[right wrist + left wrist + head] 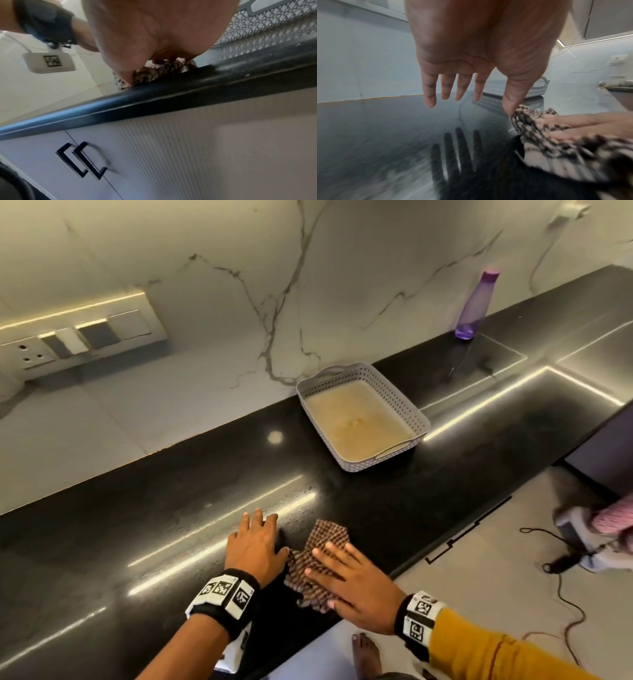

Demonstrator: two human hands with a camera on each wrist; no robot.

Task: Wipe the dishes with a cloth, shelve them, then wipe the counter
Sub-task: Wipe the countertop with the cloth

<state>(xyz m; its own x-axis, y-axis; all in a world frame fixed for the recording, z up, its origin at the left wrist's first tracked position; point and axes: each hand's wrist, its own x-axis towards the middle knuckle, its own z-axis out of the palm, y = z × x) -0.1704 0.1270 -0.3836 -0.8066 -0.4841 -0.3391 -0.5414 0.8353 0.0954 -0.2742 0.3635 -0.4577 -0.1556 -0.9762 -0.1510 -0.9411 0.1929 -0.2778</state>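
Observation:
A brown checked cloth [320, 556] lies crumpled on the black counter [171, 525] near its front edge. My right hand [346, 570] presses flat on the cloth with straight fingers. In the left wrist view the cloth [544, 135] bunches under those fingers. My left hand [255, 541] lies beside it to the left, fingers straight over the counter, its thumb [511, 102] touching the cloth's edge. From the right wrist view only my palm and a strip of cloth [161, 70] show above the counter's rim [171, 97].
A grey perforated basket [400, 402] with nothing in it stands farther back on the counter. A purple bottle [474, 306] stands by the marble wall at the back right. Cabinet doors with black handles [80, 161] sit below the counter. Cables lie on the floor [561, 577] at right.

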